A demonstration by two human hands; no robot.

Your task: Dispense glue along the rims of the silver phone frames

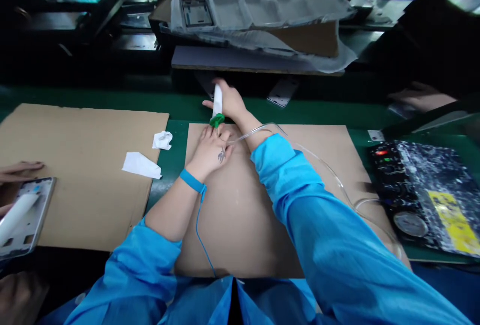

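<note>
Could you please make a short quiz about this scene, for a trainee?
1. Which hand grips the white syringe barrel with the green collar: the left hand or the right hand?
2. True or false: the blue wrist strap is on the right wrist.
3. Fill in the colour: the work mat between the cardboard sheets is ____.

Key: 1. the right hand; 2. false, it is on the left wrist; 3. green.
</note>
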